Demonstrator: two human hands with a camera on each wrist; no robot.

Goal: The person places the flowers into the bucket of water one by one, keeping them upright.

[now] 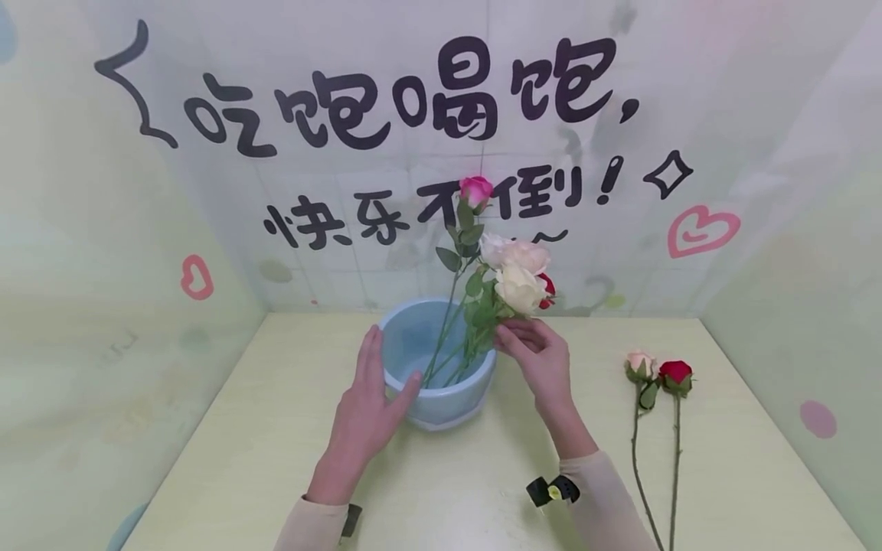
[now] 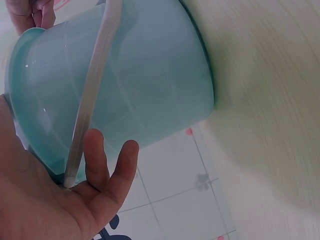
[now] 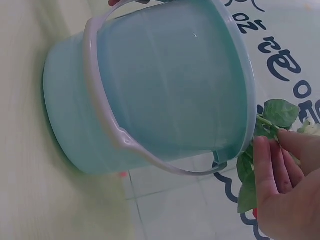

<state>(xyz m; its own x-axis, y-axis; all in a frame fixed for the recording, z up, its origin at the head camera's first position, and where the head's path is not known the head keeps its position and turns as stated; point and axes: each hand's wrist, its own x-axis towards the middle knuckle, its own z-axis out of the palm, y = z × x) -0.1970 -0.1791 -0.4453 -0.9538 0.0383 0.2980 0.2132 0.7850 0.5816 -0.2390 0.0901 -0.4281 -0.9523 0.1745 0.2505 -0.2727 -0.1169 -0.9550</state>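
A light blue plastic bucket (image 1: 451, 408) stands upright on the table, its pale handle (image 3: 99, 95) hanging down along the side. My left hand (image 1: 365, 405) holds the bucket's left rim, thumb at the front edge and fingers along the outside. At the right rim, my right hand (image 1: 540, 363) pinches a leafy green stem (image 3: 265, 121) below a cream-white rose (image 1: 520, 289). Blush petals (image 1: 527, 255) and part of a red rose (image 1: 547, 291) show behind it. A bright pink rose (image 1: 475, 193) leans in the bucket, its stem reaching inside. Which stem belongs to which bloom is partly hidden.
To the right on the pale wooden table (image 1: 227, 459) lie a light pink rose (image 1: 641, 366) and a red rose (image 1: 676, 373), stems toward the front edge. A printed backdrop (image 1: 386, 46) with dark lettering rises behind and on both sides.
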